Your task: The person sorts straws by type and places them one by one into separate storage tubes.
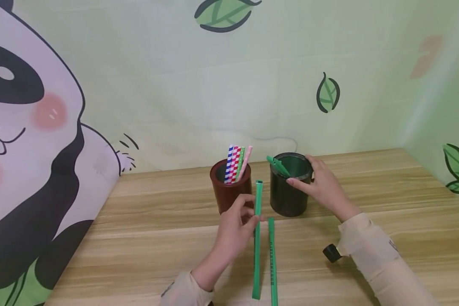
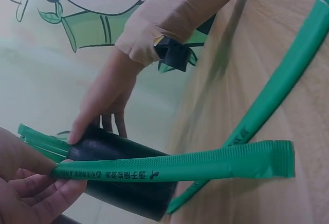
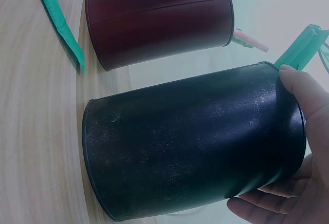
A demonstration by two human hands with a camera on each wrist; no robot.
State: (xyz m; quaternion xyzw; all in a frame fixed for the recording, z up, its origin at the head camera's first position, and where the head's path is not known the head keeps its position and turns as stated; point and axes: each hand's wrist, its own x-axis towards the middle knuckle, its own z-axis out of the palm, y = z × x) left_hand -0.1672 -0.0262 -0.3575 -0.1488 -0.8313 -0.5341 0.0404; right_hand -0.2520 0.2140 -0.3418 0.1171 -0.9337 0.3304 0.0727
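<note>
My left hand [image 1: 231, 229] pinches a long green wrapped straw [image 1: 257, 255] between thumb and fingers, upright in the head view, in front of the two cups. Dark printing shows on its wrapper in the left wrist view. With thumb and fingers around the rim, my right hand [image 1: 327, 189] holds a black cylindrical cup [image 1: 288, 197] that stands on the table. Green wrapped straws [image 1: 278, 165] lean out of the cup's left side. Another green wrapped straw [image 1: 273, 263] lies on the table just right of the held one.
Left of the black cup stands a dark red cup [image 1: 229, 197] with several striped and dotted paper straws [image 1: 235, 163] in it. The wooden table [image 1: 145, 238] meets a printed wall cloth [image 1: 168, 106] behind the cups.
</note>
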